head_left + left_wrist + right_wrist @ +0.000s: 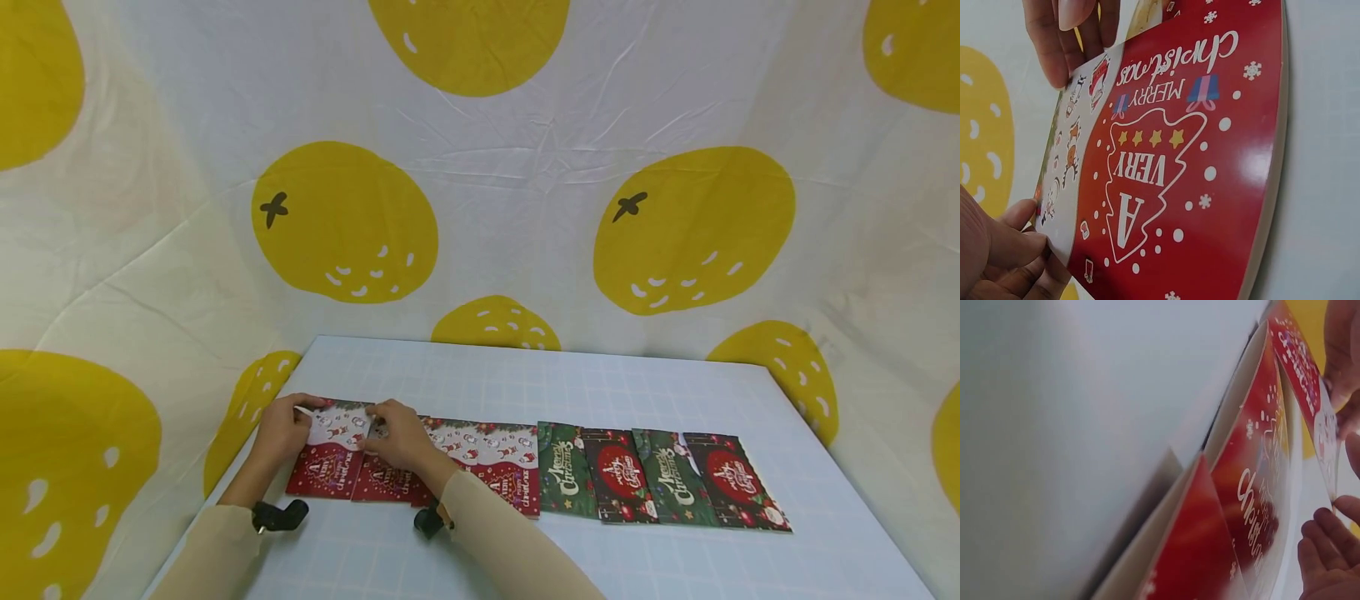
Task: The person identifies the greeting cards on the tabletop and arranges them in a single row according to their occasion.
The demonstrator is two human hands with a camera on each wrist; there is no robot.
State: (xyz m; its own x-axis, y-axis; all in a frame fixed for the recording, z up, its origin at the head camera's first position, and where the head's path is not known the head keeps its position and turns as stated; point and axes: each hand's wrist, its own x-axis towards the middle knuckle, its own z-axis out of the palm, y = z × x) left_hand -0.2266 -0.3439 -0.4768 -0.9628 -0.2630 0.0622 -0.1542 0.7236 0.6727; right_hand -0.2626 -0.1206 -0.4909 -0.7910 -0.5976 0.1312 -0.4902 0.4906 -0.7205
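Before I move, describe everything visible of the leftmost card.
The leftmost card is glossy and paper-like, print side up, at the left end of the row: white above, red below, bearing a tree outline and yellow stars. The left hand pinches its upper left corner; the right hand touches its upper right.

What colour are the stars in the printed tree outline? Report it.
Yellow; the stars show best in the left wrist view.

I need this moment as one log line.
left hand: pinches leftmost card, left edge | right hand: touches same card, right edge | other cards: row on table
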